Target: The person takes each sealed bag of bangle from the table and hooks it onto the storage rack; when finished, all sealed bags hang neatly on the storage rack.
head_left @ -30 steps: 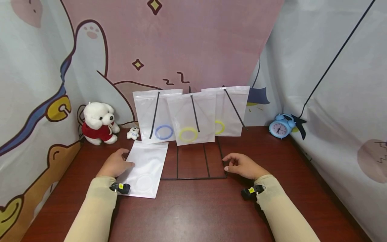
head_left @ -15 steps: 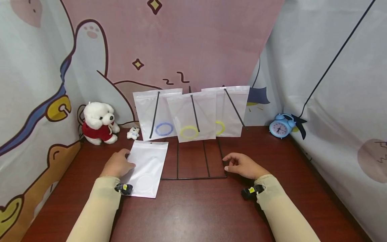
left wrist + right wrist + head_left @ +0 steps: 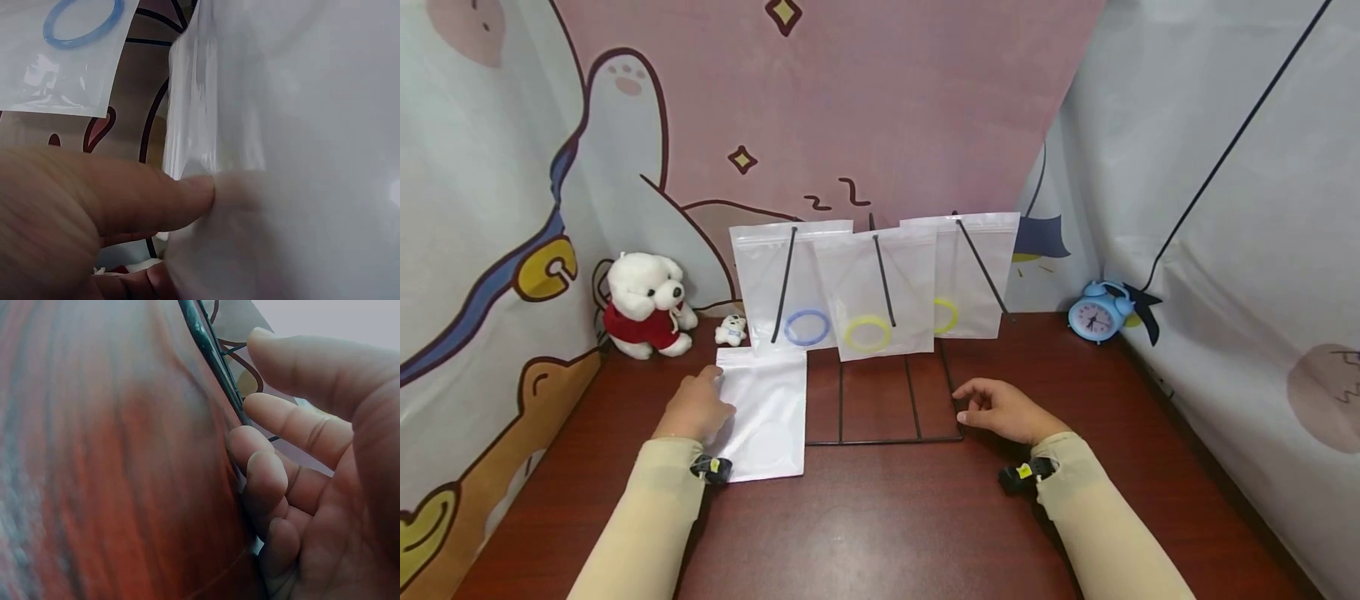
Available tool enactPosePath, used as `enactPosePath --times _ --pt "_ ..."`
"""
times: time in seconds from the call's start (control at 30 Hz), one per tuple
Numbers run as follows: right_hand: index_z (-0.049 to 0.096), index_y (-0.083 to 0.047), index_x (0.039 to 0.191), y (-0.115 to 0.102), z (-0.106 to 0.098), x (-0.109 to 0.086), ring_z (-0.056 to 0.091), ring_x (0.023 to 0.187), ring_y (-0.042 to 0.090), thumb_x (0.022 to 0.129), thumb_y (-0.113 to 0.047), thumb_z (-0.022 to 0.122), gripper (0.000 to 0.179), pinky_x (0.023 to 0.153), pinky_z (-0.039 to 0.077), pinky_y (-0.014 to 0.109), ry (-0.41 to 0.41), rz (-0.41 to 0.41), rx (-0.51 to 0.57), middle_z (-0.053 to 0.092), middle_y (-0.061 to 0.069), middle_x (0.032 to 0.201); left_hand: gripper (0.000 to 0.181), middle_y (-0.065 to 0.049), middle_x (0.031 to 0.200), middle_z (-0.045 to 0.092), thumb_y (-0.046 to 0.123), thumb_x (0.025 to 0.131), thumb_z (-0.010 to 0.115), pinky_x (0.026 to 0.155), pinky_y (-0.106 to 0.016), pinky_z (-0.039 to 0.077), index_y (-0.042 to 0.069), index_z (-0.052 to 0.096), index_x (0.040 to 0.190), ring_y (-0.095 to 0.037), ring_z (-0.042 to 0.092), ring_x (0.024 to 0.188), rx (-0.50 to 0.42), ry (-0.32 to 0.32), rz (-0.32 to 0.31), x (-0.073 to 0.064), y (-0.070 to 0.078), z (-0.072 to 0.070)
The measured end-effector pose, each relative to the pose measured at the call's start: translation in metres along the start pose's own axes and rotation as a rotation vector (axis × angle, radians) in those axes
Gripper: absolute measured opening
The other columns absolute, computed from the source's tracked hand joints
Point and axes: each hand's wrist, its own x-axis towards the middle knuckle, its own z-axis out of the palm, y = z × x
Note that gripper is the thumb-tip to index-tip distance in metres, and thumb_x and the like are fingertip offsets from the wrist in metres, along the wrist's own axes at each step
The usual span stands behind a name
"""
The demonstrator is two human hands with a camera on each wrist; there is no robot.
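My left hand [image 3: 695, 407] pinches the left edge of a white zip-lock bag [image 3: 763, 417], thumb in front and fingers behind it in the left wrist view. A faint round outline shows low on that bag. Beside the right side of the black wire rack [image 3: 887, 442] rests my right hand [image 3: 1006, 412], fingers loosely bent; in the right wrist view they lie near the black wire [image 3: 215, 356] without closing round it. Three bags hang on the rack's prongs: the left bag [image 3: 760, 275] shows a blue ring [image 3: 807, 327], the middle bag [image 3: 868, 275] and right bag [image 3: 973, 292] yellow ones.
A white plush dog [image 3: 643, 304] in red and a small dog figure [image 3: 731, 331] sit at the back left. A blue alarm clock [image 3: 1097, 313] stands at the back right. Printed cloth walls enclose the brown table [image 3: 880, 525].
The bag in my left hand has turned more upright, its lower end shifting slightly up. My left hand has moved a little rightward. The middle hanging bag swung; my right hand stayed put.
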Motion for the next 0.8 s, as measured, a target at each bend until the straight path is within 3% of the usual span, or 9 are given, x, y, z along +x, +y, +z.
enactPosePath --times 0.17,0.37,0.57,0.8 --pt "0.070 -0.012 0.125 0.001 0.001 0.000 0.058 0.076 0.020 0.096 -0.025 0.079 0.033 0.066 0.049 0.029 0.005 0.005 0.009 0.062 0.006 0.090 0.076 -0.041 0.150 0.043 0.008 0.093 0.070 0.114 -0.070 0.039 -0.009 0.033 0.157 -0.057 0.048 0.134 0.007 -0.013 0.035 0.002 -0.001 0.000" --pt "0.070 -0.012 0.125 0.000 0.001 0.000 0.058 0.078 0.021 0.096 -0.026 0.079 0.033 0.067 0.049 0.030 0.005 0.012 0.006 0.062 0.006 0.091 0.073 -0.032 0.164 0.034 0.002 0.095 0.058 0.122 -0.069 0.028 -0.003 0.030 0.162 -0.054 0.034 0.149 -0.098 -0.066 0.054 0.006 -0.009 0.002" --pt "0.070 -0.011 0.125 -0.002 0.001 0.000 0.057 0.078 0.021 0.096 -0.025 0.079 0.033 0.066 0.049 0.030 0.002 0.013 0.017 0.062 0.005 0.091 0.073 -0.032 0.166 0.030 -0.004 0.091 0.050 0.124 -0.069 0.023 -0.001 0.033 0.162 -0.052 0.027 0.154 -0.203 -0.060 0.117 0.010 -0.021 -0.006" --pt "0.070 -0.011 0.125 -0.002 0.001 -0.001 0.058 0.077 0.020 0.096 -0.025 0.079 0.033 0.066 0.049 0.030 0.000 0.011 0.019 0.062 0.005 0.091 0.070 -0.031 0.167 0.030 -0.004 0.092 0.046 0.123 -0.071 0.022 0.000 0.037 0.161 -0.051 0.026 0.154 -0.291 -0.063 0.127 0.011 -0.029 -0.013"
